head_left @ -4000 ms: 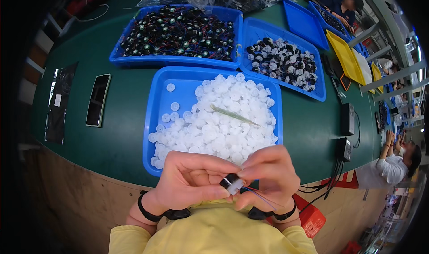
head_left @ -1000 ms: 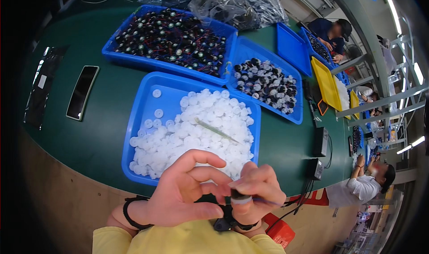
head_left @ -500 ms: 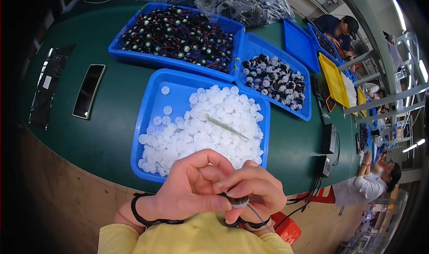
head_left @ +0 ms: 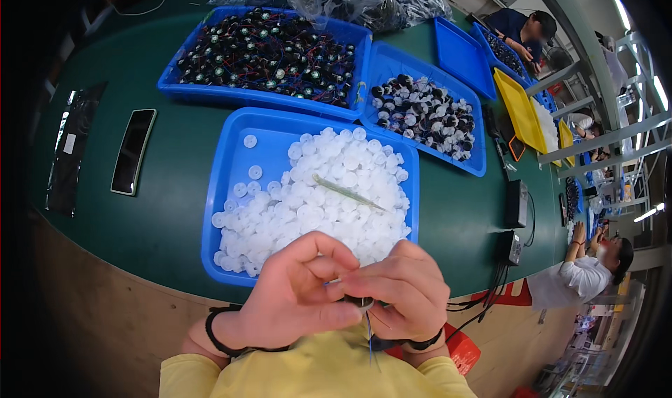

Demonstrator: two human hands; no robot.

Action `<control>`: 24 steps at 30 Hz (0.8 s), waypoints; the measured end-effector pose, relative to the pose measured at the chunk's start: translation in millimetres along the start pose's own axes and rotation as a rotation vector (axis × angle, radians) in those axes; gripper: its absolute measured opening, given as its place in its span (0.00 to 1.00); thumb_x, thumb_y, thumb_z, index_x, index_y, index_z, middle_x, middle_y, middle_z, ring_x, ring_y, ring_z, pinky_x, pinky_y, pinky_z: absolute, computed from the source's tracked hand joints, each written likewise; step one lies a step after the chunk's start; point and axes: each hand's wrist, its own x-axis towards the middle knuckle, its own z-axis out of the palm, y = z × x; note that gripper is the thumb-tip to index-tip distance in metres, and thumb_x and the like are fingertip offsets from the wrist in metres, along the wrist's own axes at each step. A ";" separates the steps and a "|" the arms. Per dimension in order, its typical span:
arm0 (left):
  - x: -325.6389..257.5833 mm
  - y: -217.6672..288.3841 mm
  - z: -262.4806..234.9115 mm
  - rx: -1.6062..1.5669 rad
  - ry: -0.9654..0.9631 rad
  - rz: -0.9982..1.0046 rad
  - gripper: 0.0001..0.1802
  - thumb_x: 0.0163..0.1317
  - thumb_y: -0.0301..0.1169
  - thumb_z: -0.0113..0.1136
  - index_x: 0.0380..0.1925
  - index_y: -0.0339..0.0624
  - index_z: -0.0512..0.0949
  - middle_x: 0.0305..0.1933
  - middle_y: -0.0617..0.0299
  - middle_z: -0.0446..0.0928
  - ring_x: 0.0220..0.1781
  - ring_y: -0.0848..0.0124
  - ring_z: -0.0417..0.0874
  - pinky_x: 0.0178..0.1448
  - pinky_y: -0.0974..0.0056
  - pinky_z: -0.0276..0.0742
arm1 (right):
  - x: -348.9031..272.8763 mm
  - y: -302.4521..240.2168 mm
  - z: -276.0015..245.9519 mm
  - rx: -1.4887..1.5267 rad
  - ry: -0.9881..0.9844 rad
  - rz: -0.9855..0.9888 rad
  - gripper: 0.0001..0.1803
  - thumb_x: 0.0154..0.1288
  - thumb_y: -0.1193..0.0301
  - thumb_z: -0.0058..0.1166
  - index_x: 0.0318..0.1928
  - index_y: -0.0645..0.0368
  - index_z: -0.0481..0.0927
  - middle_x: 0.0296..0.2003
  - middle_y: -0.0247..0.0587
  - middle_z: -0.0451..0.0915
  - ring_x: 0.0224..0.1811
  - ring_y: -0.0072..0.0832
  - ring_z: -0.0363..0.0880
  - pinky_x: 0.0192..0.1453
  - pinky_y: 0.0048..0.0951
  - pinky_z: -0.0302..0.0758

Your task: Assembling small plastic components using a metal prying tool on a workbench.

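Observation:
Close to my body, both hands pinch a small round black part (head_left: 361, 302) with thin wires hanging below it. My left hand (head_left: 287, 296) holds it between thumb and fingertips. My right hand (head_left: 409, 289) closes over its top and side, so much of the part is hidden. Just beyond my hands, a blue tray (head_left: 228, 153) carries a heap of translucent white plastic caps (head_left: 332, 202). A thin pale green strip (head_left: 348, 192) lies across the heap.
Behind it sit a blue bin (head_left: 168, 83) of black wired parts and a blue tray (head_left: 476, 161) of black parts with white caps. A phone (head_left: 133, 151) and a dark plastic bag (head_left: 68, 149) lie left. Black boxes (head_left: 516, 203) stand right. Co-workers (head_left: 588, 275) sit beyond.
My fingers have shifted around the black part, and my right fingers now cover more of it. Its wires hang straighter down. The view has tilted slightly.

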 end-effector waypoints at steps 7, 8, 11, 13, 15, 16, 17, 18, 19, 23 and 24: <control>5.1 4.7 -4.5 -0.190 -0.097 -0.129 0.22 0.55 0.17 0.56 0.48 0.37 0.60 0.42 0.52 0.74 0.42 0.70 0.77 0.44 0.66 0.75 | -2.4 -4.8 0.2 0.099 0.046 0.045 0.17 0.37 0.69 0.64 0.32 0.62 0.82 0.27 0.34 0.79 0.19 0.23 0.68 0.25 0.25 0.57; 5.3 5.9 -3.1 -0.159 -0.071 -0.139 0.22 0.55 0.17 0.56 0.48 0.37 0.60 0.43 0.52 0.74 0.42 0.70 0.77 0.44 0.66 0.75 | -4.4 -6.2 1.3 0.069 0.072 0.065 0.17 0.37 0.69 0.64 0.32 0.62 0.82 0.26 0.34 0.78 0.19 0.23 0.68 0.25 0.25 0.57; 1.5 14.3 16.6 0.032 0.171 -0.087 0.24 0.55 0.18 0.57 0.49 0.37 0.59 0.42 0.53 0.74 0.42 0.70 0.76 0.45 0.65 0.75 | -3.8 -5.0 -4.6 -0.010 0.014 0.000 0.19 0.34 0.69 0.64 0.32 0.65 0.81 0.24 0.34 0.76 0.19 0.23 0.66 0.25 0.25 0.56; 0.8 11.8 5.4 0.067 0.130 0.011 0.24 0.53 0.17 0.58 0.48 0.36 0.61 0.41 0.55 0.73 0.42 0.70 0.76 0.46 0.66 0.74 | -2.4 -8.7 -10.5 -0.016 -0.037 -0.051 0.20 0.32 0.70 0.62 0.32 0.66 0.81 0.24 0.35 0.76 0.19 0.22 0.66 0.25 0.24 0.55; 1.6 9.1 -5.0 0.112 0.061 0.013 0.24 0.51 0.17 0.60 0.47 0.35 0.63 0.41 0.56 0.73 0.43 0.71 0.76 0.47 0.67 0.74 | -0.9 -7.8 -9.5 -0.053 -0.079 -0.118 0.20 0.30 0.72 0.61 0.32 0.67 0.80 0.25 0.35 0.76 0.19 0.22 0.66 0.25 0.24 0.54; 2.6 9.9 -8.4 0.140 0.012 -0.036 0.23 0.51 0.17 0.62 0.46 0.34 0.64 0.40 0.57 0.73 0.43 0.72 0.76 0.48 0.68 0.74 | 1.7 -6.1 -6.0 -0.086 -0.094 -0.157 0.21 0.29 0.72 0.60 0.32 0.67 0.80 0.26 0.35 0.76 0.19 0.21 0.66 0.25 0.24 0.54; 3.3 9.6 -11.4 0.167 -0.037 -0.087 0.23 0.50 0.17 0.63 0.45 0.34 0.65 0.40 0.57 0.73 0.43 0.73 0.76 0.48 0.69 0.73 | 2.7 -5.4 -3.6 -0.120 -0.108 -0.195 0.22 0.28 0.72 0.60 0.32 0.68 0.80 0.27 0.35 0.76 0.19 0.21 0.66 0.26 0.24 0.53; 4.7 5.9 -12.8 0.053 -0.029 -0.038 0.22 0.48 0.18 0.65 0.43 0.32 0.67 0.42 0.56 0.74 0.44 0.73 0.76 0.47 0.70 0.73 | 0.7 -6.7 -4.3 -0.186 -0.117 -0.184 0.20 0.32 0.71 0.60 0.33 0.66 0.80 0.28 0.35 0.77 0.20 0.21 0.66 0.27 0.24 0.54; 3.6 4.7 -15.0 0.006 -0.030 -0.055 0.23 0.48 0.18 0.65 0.44 0.32 0.67 0.43 0.55 0.74 0.45 0.73 0.76 0.47 0.70 0.73 | 2.1 -7.2 -4.5 -0.108 -0.106 -0.134 0.19 0.33 0.71 0.60 0.33 0.65 0.81 0.28 0.34 0.77 0.20 0.21 0.66 0.27 0.24 0.54; 1.8 1.4 -17.0 -0.094 -0.031 -0.082 0.24 0.49 0.18 0.65 0.45 0.32 0.66 0.45 0.53 0.74 0.46 0.72 0.76 0.47 0.70 0.73 | 0.9 -7.8 -2.2 0.026 -0.028 -0.017 0.16 0.38 0.69 0.61 0.32 0.62 0.81 0.27 0.33 0.76 0.22 0.22 0.66 0.29 0.26 0.54; 2.8 0.4 -16.2 -0.097 -0.029 -0.078 0.24 0.49 0.18 0.65 0.45 0.32 0.66 0.45 0.53 0.74 0.47 0.72 0.76 0.48 0.70 0.73 | -1.1 -7.7 -1.3 0.016 0.000 -0.008 0.15 0.39 0.68 0.61 0.31 0.61 0.82 0.26 0.32 0.76 0.22 0.23 0.66 0.29 0.26 0.54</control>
